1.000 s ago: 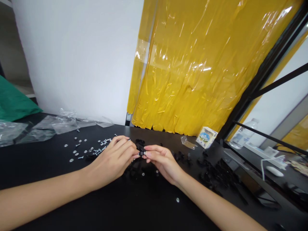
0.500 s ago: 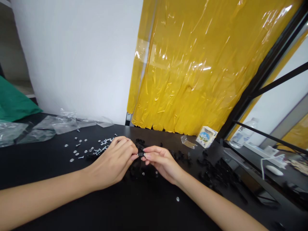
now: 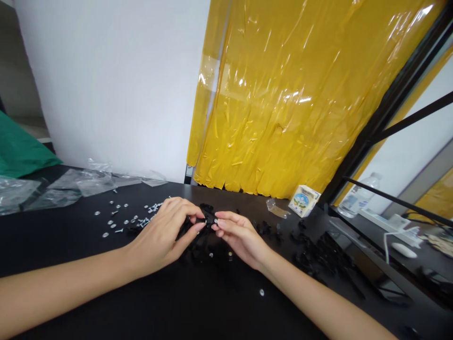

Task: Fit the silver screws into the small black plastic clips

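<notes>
Tabletop inspection: small black part (image 3: 208,218) pinched between both hands

Small black part sits above the tabletop (image 3: 219,302), at centre, held between the left hand (image 3: 161,236) and the right hand (image 3: 240,236). Its exact type cannot be confirmed; a bright speck shows on it. Fingers of both hands are closed narrowly around it, the left fingers (image 3: 193,227) from one side and the right fingers (image 3: 226,222) from the other. Loose black plastic pieces (image 3: 198,250) lie directly beneath the hands, with a further black cluster (image 3: 318,252) to the right. Silver screws and washers (image 3: 123,217) are scattered left of the left hand; a lone washer (image 3: 261,292) lies nearer the front edge. Clear plastic bags (image 3: 92,185) lie along the far left edge, and a green cloth (image 3: 21,146) sits beyond them. A small printed carton (image 3: 304,200) stands at the far edge beside a scrap of clear plastic (image 3: 276,208). Yellow plastic sheeting (image 3: 269,94) hangs behind the tabletop, next to a white wall (image 3: 106,85). A water bottle (image 3: 357,200) stands beyond a black frame (image 3: 385,113) on the right.
</notes>
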